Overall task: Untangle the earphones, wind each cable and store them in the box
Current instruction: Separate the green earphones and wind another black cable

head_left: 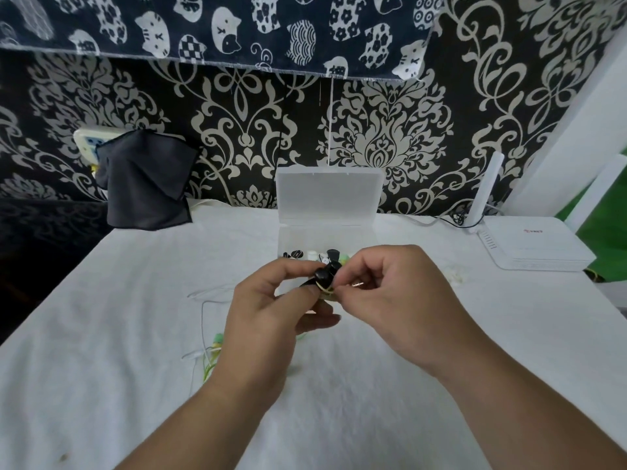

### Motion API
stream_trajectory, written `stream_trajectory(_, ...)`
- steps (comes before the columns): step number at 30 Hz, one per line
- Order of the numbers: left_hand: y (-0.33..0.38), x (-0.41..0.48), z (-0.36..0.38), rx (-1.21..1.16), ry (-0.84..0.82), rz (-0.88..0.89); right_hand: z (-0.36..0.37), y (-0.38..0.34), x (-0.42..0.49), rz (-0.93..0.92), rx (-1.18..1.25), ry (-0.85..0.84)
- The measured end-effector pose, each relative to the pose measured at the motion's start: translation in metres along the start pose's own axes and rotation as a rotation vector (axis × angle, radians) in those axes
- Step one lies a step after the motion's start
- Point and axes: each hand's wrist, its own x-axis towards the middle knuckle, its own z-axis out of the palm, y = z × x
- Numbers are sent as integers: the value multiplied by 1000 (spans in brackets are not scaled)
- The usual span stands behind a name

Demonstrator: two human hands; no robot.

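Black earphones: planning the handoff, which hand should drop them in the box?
Likely the left hand: it grips the earphones just before the open box; the right hand only pinches their edge.

Black earphones (pixel 324 276), white tablecloth (pixel 135 300), black-and-cream damask wallpaper (pixel 390 137).

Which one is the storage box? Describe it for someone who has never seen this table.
On the white-clothed table, look to the far edge against the patterned wall, midway between the dark cloth and the white router. The box is the only see-through plastic thing there, its lid standing open.
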Motion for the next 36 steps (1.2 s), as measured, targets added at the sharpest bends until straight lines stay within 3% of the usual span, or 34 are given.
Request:
stream_trajectory(7, -1, -1, 1, 120, 6, 37, -6, 1, 2, -39, 30, 162)
stream_trajectory(13, -2, -3, 4, 159, -4, 31, -2, 4, 1, -148, 4, 82)
stream_trajectory(17, -2, -6, 5, 147, -18, 52, 2, 3, -1, -243, -108, 137)
stream_trajectory(26, -4, -6, 3, -29, -71, 37, 6, 10, 1, -159, -49, 179)
stream_trajectory(36, -4, -3, 7, 125, 26, 12, 10, 15, 1, -120, -79, 115)
